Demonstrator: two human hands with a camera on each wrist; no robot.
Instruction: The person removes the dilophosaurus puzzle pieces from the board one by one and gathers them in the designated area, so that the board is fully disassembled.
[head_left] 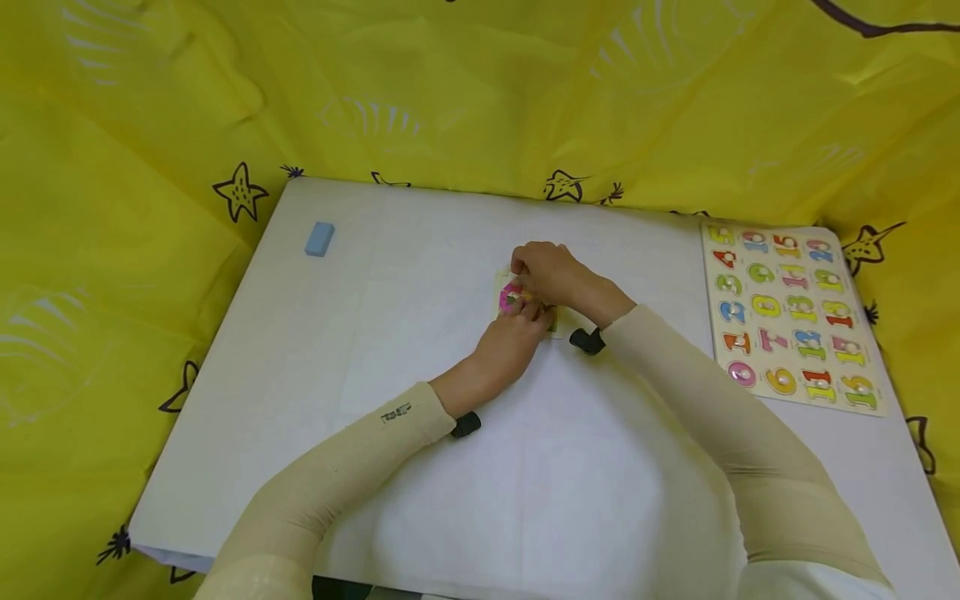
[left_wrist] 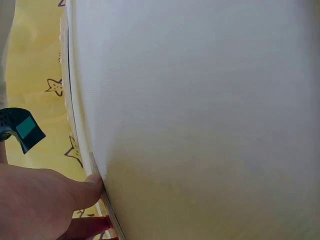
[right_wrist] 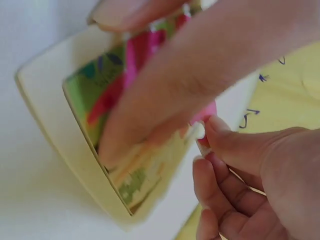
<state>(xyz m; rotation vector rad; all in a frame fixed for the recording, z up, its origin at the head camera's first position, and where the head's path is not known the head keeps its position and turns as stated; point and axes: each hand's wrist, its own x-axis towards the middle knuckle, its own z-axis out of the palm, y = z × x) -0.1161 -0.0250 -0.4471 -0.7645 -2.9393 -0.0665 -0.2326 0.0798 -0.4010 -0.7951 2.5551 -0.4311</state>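
A small wooden puzzle board [head_left: 555, 327] with a cream border and a colourful printed picture [right_wrist: 137, 185] is between my two hands. My left hand [head_left: 510, 346] grips its edge; in the left wrist view the thumb [left_wrist: 89, 192] lies against one face, fingers on the other. My right hand [head_left: 555, 273], bent over the board from the far side, pinches a pink puzzle piece [head_left: 507, 298] at its white knob [right_wrist: 199, 131]. In the right wrist view, a blurred finger crosses the picture and hides part of it. How much the piece overlaps the board is unclear.
A larger number puzzle board [head_left: 787, 317] lies at the table's right side. A light blue block [head_left: 319, 239] sits at the far left. Yellow patterned cloth [head_left: 450, 92] hangs behind the white table [head_left: 420, 250]. Black wrist cameras [head_left: 587, 341] hang under both wrists.
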